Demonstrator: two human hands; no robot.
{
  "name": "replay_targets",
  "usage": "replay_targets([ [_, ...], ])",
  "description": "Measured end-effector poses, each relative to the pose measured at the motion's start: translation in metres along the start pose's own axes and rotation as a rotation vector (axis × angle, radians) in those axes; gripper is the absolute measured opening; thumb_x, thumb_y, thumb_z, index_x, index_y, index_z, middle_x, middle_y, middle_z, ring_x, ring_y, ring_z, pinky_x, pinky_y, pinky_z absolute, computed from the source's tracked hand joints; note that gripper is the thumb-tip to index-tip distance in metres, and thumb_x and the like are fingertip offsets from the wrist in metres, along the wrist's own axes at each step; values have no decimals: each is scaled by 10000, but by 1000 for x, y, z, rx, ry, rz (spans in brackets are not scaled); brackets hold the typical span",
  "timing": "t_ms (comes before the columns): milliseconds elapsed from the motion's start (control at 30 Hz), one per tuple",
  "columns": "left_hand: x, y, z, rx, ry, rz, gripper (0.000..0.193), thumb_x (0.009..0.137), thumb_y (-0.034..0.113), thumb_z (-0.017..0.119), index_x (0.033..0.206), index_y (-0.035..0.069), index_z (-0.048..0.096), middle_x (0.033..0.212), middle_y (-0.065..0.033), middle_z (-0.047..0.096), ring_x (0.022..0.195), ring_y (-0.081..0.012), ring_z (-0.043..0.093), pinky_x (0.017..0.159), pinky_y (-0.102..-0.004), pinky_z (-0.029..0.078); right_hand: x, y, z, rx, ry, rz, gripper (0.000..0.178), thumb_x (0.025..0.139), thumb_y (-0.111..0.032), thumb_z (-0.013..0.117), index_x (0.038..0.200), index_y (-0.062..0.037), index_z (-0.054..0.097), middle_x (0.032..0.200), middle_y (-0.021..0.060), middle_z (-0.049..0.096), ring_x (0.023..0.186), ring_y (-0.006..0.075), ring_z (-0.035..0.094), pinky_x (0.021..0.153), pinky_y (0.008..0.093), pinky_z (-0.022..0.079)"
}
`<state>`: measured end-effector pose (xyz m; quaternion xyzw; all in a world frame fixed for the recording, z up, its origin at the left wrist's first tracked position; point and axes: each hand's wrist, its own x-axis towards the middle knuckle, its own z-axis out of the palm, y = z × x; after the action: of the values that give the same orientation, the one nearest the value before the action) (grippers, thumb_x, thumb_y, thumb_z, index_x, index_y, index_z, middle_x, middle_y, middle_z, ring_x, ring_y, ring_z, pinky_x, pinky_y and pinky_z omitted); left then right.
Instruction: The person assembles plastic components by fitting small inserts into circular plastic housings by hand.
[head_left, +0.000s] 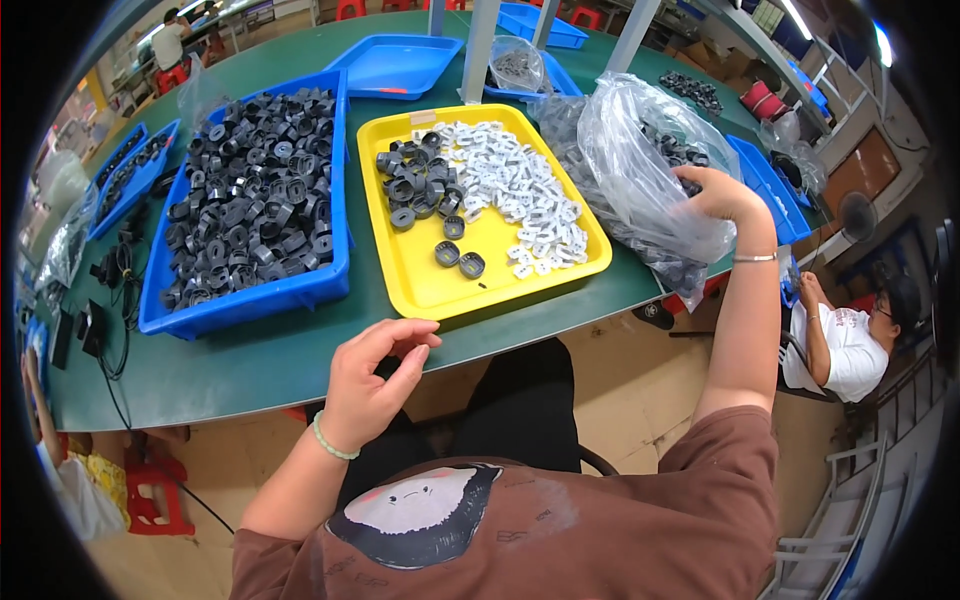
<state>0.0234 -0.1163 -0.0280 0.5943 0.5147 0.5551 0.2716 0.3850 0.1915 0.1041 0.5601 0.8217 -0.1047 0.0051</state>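
Note:
My right hand (722,197) reaches into the mouth of a clear plastic bag (640,130) at the right. Its fingers are bent, with small dark parts (690,187) at the fingertips; the palm side is hidden. My left hand (372,375) hovers at the table's front edge, fingers curled toward the thumb. Something dark shows in its palm, too shaded to name. Between the hands lies a yellow tray (440,285). It holds a pile of small white plastic pieces (520,185) on the right and black ring-shaped parts (415,180) on the left. A few black parts lie nearer its front.
A deep blue bin (345,200) heaped with black round parts stands left of the tray. Blue trays (400,65) lie behind, between metal posts (480,50). Black cables (125,290) run along the left side. A seated person (845,335) is at the right.

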Motion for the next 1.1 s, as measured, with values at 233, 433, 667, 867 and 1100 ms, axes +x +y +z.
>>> replay_targets([
  [233, 1, 8, 8, 94, -43, 54, 221, 850, -24, 617, 1062, 16, 667, 912, -80, 695, 755, -144, 654, 694, -247, 520, 30, -28, 13, -12, -19, -206, 714, 733, -201, 730, 1390, -70, 481, 1322, 155, 579, 1232, 285, 539, 1035, 349, 400],
  [433, 2, 12, 10, 172, -44, 68, 222, 840, -30, 622, 1052, 18, 668, 900, -84, 692, 753, -158, 656, 687, -255, 524, 107, -44, 20, 53, 46, -152, 652, 765, -186, 712, 1374, -95, 499, 1339, 173, 563, 1229, 310, 543, 1016, 390, 423],
  [667, -1, 11, 9, 156, -29, 80, 226, 828, -45, 624, 1041, 15, 669, 894, -88, 693, 759, -163, 659, 685, -258, 525, 63, -24, -25, 134, 42, -49, 569, 771, -308, 735, 1275, -82, 602, 1269, 137, 622, 1126, 306, 610, 973, 360, 462],
  [867, 1, 9, 9, 167, -49, 110, 224, 819, -53, 628, 1029, 12, 672, 887, -92, 691, 763, -172, 663, 684, -258, 529, 5, 25, 8, -31, 57, 14, 462, 832, -346, 680, 1201, -70, 653, 1203, 146, 656, 1089, 299, 626, 962, 357, 461],
  [1100, -1, 6, 4, 149, -58, 128, 222, 819, -63, 618, 1024, 8, 668, 884, -97, 688, 759, -176, 660, 682, -254, 526, -12, 69, 25, 250, 954, -19, 515, 834, -318, 708, 1184, 46, 613, 1180, 194, 649, 1121, 279, 609, 958, 347, 455],
])
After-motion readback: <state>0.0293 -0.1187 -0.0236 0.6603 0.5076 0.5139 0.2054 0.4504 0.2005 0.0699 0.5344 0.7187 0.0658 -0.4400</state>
